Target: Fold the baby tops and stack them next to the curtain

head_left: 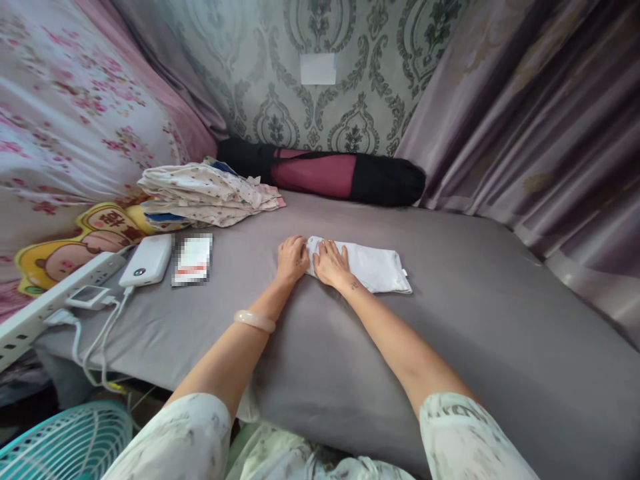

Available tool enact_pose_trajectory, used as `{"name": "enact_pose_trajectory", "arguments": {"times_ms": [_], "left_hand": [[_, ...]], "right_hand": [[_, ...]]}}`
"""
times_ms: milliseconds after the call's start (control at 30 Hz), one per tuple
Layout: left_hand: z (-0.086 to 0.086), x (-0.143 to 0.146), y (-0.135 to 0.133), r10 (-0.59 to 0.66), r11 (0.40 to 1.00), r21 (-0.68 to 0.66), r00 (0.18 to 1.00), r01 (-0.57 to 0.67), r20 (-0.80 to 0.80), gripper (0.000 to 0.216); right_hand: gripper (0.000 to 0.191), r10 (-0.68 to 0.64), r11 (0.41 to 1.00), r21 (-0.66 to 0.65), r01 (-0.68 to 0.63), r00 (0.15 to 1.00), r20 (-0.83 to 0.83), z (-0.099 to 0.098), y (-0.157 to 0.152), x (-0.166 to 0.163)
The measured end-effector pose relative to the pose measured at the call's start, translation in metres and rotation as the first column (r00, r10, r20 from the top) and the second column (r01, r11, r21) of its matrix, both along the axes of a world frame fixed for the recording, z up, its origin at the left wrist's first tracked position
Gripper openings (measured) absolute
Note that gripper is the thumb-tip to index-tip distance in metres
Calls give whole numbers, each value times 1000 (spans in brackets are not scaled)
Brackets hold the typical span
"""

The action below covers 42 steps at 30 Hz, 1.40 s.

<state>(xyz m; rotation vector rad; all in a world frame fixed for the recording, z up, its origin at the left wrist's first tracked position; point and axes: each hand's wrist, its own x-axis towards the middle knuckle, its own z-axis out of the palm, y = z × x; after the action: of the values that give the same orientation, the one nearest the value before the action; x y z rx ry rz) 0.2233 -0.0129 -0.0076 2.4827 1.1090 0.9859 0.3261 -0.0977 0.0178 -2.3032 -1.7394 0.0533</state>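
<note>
A white cloth garment, folded into a flat rectangle, lies on the grey bed sheet in front of me. A small white tag sticks out at its right end. My right hand rests palm down on its left part, fingers spread. At the garment's left end is my left hand, its fingers bent and closed at the edge, the thumb side against the cloth. A pale bangle circles my left forearm.
Folded clothes are stacked at the back left, beside a long black and maroon bag. On the left are a white power bank, a blurred-out packet, a power strip with cables, and a yellow cushion. A turquoise fan stands below.
</note>
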Motion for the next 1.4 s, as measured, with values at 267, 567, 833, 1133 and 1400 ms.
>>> {"name": "enact_pose_trajectory", "arguments": {"times_ms": [267, 567, 833, 1133, 1400], "left_hand": [[10, 1, -6, 89, 994, -75, 990, -82, 106, 29], [12, 0, -9, 31, 999, -38, 997, -28, 67, 29], [8, 0, -11, -94, 995, 36, 995, 96, -46, 32], [9, 1, -16, -235, 965, 61, 945, 255, -228, 44], [8, 2, -18, -288, 947, 56, 913, 316, -290, 39]], "right_hand": [[54, 79, 996, -29, -79, 997, -2, 1, 10, -9], [54, 91, 996, -24, -91, 996, 2, 7, 6, -4], [52, -5, 1000, -2, 5, 1000, 16, 1, -8, 7], [52, -21, 1000, 11, 21, 1000, 17, -1, -10, 15], [52, -118, 993, 16, 117, 991, 65, -3, -25, 31]]}}
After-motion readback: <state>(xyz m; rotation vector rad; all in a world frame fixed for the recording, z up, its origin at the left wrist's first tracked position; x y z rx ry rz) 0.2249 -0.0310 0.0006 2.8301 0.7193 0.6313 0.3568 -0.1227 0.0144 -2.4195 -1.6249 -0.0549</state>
